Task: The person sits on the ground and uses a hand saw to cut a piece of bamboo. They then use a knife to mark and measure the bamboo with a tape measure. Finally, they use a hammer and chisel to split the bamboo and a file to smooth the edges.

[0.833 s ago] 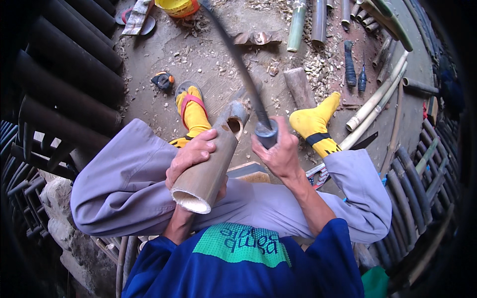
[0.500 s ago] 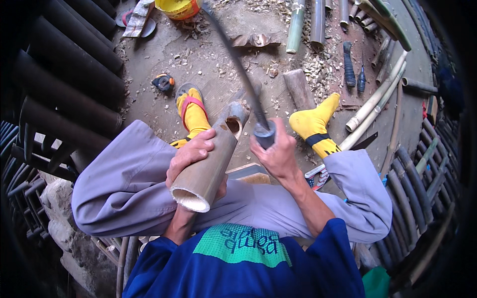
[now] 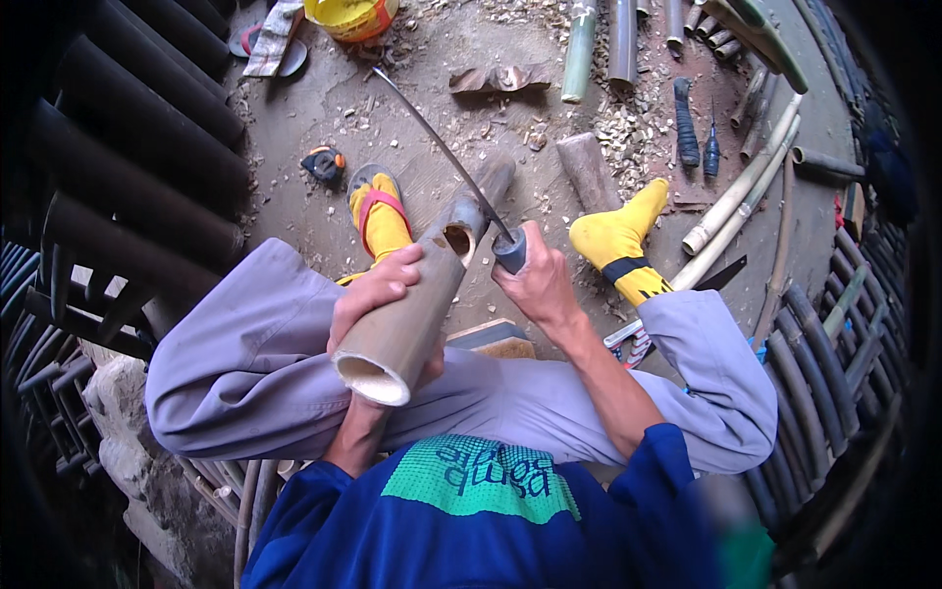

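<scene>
A thick bamboo tube (image 3: pixel 409 306) slants across my lap, its cut hollow end toward me. My left hand (image 3: pixel 378 294) is wrapped around it, thumb side on top and fingers partly hidden beneath. Farther along the tube, an oval notch (image 3: pixel 459 240) opens in its upper side. Closed around the dark handle of a long knife (image 3: pixel 440 147), my right hand (image 3: pixel 538 285) sits just right of the notch. The thin blade points away to the far left and passes over the tube's far part. Whether its edge touches the bamboo, I cannot tell.
A tape measure (image 3: pixel 323 164) lies left of my sandalled foot. A short wooden stump (image 3: pixel 587 172) stands ahead, with a black-wrapped tool (image 3: pixel 686 123) to its right. Wood chips litter the floor. Bamboo poles (image 3: pixel 147 128) line the left; a yellow bucket (image 3: pixel 350 18) is at the back.
The knife blade has swung lower and tilted further left, now showing as a thinner line. My right hand has shifted slightly left. The bamboo tube has moved only a little.
</scene>
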`<action>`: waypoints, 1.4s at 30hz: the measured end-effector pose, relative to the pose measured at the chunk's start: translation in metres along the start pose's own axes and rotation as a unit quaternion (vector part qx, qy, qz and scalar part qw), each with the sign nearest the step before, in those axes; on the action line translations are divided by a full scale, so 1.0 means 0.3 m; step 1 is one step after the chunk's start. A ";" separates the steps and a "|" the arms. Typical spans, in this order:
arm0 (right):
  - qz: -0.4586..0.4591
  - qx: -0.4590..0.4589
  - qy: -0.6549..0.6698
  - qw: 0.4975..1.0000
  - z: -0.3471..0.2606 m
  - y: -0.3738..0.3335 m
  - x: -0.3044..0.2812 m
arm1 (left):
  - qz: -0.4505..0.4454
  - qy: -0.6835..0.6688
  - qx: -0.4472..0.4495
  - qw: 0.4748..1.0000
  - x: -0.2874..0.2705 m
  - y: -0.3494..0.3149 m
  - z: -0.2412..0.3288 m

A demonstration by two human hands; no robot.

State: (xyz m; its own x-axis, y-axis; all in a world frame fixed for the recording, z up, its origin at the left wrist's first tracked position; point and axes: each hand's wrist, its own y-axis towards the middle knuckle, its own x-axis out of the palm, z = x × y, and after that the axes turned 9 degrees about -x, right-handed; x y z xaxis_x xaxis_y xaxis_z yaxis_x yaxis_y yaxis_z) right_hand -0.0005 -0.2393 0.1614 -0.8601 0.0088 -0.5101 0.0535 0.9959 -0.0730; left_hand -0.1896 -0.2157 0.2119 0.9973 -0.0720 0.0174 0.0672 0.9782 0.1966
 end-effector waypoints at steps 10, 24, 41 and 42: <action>0.148 0.046 0.122 0.980 -0.050 0.134 -0.125 | 0.024 0.109 -0.240 0.964 0.184 0.064 -0.383; 0.118 0.030 0.095 0.988 -0.001 0.051 -0.151 | -0.029 -0.521 -0.672 0.526 0.060 0.145 -0.287; -0.051 -0.014 0.061 0.997 -0.039 0.078 0.039 | 0.040 -0.287 -0.340 0.895 -0.176 0.113 0.092; -0.052 -0.016 0.057 0.997 -0.040 0.085 0.042 | 0.068 -0.099 -0.319 0.940 -0.169 0.125 0.088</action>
State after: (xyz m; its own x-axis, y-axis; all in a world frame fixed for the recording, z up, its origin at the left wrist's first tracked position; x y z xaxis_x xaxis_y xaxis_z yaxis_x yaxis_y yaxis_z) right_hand -0.0161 -0.2127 0.1633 -0.9123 -0.0853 -0.4006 -0.0527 0.9944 -0.0918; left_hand -0.2384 -0.1806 0.2442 0.9770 0.0894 0.1938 0.0068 0.8947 -0.4467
